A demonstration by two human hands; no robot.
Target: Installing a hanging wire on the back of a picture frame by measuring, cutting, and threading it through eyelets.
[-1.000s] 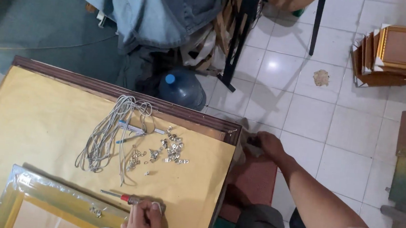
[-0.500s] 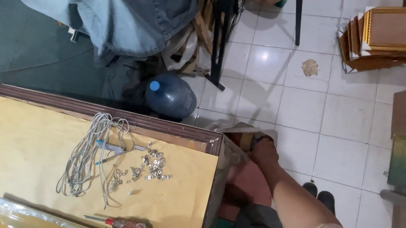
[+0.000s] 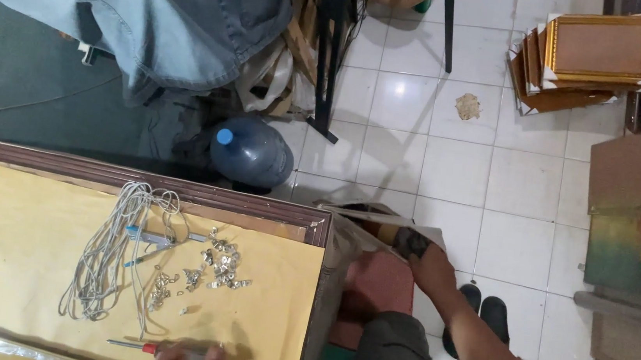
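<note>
Broadly, the bench [image 3: 19, 221] dominates the lower left: a yellow-brown sheet bordered on its far and right edges by a dark wooden frame [image 3: 255, 207]. Beyond it lie a white tiled floor [image 3: 447, 169], a blue-grey cloth heap [image 3: 141, 6], a blue water jug [image 3: 253, 152] and a stack of gold picture frames [image 3: 595, 50]. On the sheet rests a loose coil of grey cord [image 3: 105, 257], with a scatter of small metal hangers [image 3: 218, 264] just beside it. At the bottom edge the left hand [image 3: 186, 359] rests its fingers on a red-handled screwdriver [image 3: 155, 349] lying flat on the sheet; only the fingertips show, so whether they close on it cannot be told. The right hand [image 3: 426, 264] reaches off the bench's right edge and down to a pale open bag or carton [image 3: 379, 225] by the floor; its grip is hidden. Judged from this, the step in hand is fetching a part from below while the tool waits at the near edge. The next move calls for a firm hold on the screwdriver handle.
</note>
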